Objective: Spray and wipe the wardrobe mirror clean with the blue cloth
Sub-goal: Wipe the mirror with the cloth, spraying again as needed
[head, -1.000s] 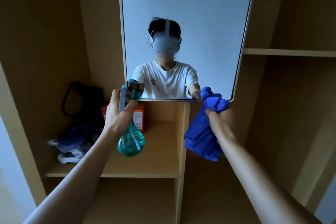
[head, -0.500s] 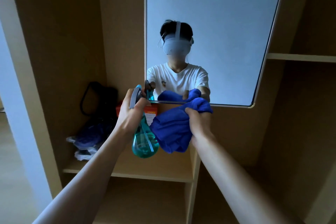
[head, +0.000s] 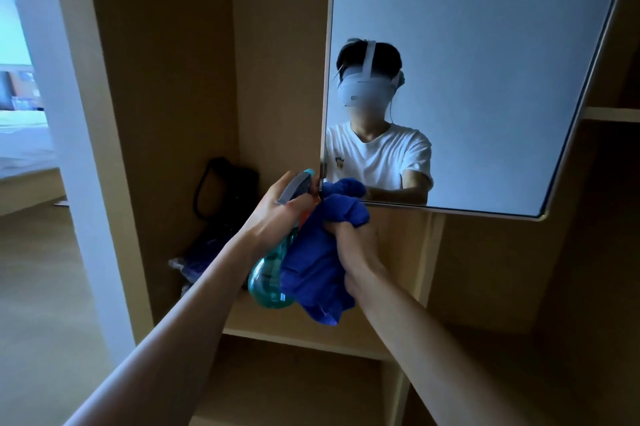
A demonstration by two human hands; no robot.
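The wardrobe mirror [head: 485,45] fills the upper right, its lower left corner near the picture's middle. My left hand [head: 277,214] grips a teal spray bottle [head: 268,282] by its neck, the grey trigger head up beside the mirror's left edge. My right hand [head: 356,245] grips the bunched blue cloth [head: 317,273] and holds its top against the mirror's bottom left corner. The cloth hangs down in front of the bottle and hides part of it. Both hands sit close together.
Behind the hands is a wooden shelf [head: 298,339] of the wardrobe, with a dark bag [head: 225,190] and a crumpled bundle [head: 194,263] at its left. A wardrobe side panel [head: 104,148] stands at left; a bright room lies beyond it.
My right hand has carried the cloth leftward along the mirror's bottom edge to its left corner, ending next to the bottle. The view has shifted left.
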